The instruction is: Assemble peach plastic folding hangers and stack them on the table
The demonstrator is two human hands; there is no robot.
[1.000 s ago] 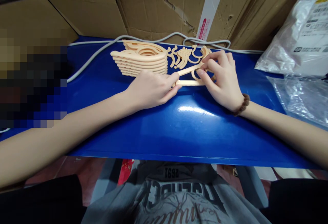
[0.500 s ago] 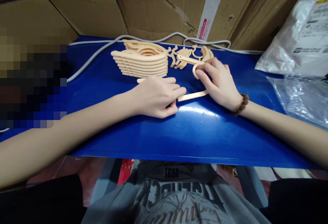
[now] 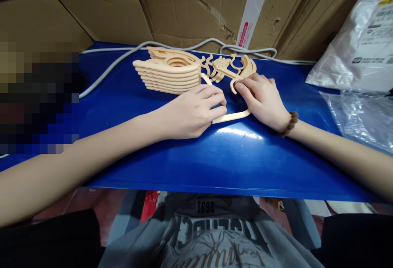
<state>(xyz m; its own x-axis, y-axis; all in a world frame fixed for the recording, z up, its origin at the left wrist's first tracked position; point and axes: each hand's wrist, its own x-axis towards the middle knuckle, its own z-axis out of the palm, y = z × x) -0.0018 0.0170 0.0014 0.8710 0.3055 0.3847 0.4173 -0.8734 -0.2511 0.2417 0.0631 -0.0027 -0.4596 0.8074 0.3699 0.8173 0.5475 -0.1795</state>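
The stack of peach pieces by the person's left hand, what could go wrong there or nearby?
The left hand is very close to the stack, so a bump might make it slide or tip. Some loose curved pieces lie just beyond the right hand and could get scattered. The peach strip reaching between the hands might slip from the grip.

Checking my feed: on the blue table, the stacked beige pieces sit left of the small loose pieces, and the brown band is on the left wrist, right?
Wrong wrist: the head view shows the brown band on the wrist of the right hand. The stacked beige pieces sit left of the small loose pieces on the blue table.
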